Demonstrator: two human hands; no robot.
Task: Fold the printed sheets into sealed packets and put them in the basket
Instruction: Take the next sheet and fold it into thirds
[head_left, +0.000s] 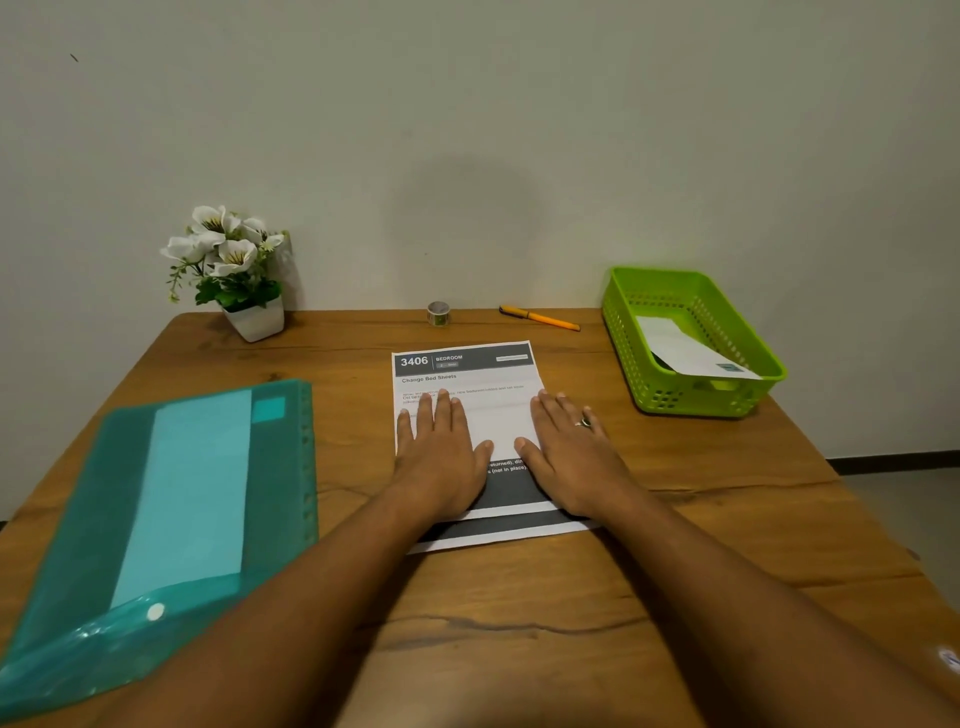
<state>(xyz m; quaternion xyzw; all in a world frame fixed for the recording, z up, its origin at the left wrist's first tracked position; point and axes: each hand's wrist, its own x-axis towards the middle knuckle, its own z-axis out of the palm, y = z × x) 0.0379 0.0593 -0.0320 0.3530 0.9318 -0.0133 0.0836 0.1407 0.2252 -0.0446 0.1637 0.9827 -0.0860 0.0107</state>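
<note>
One printed sheet (467, 387), dark header 3406, left hand (441, 452) and right hand (571, 449) spread flat on it, one packet (685, 351) in one green basket (691, 400)

Dim, even indoor light, greenish in cast. Soft round shadow on the wall (467, 208) straight beyond the left hand (441, 452) and right hand (571, 457), so lit from behind. Faint glare on the folder (197, 493) flap, left of the left hand. Bowed counter (727, 519) edges far from both. Blurred fine print on the sheet (498, 415) just beyond the left hand.

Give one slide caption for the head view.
Left hand and right hand press a printed sheet; one packet lies in the basket.
</note>
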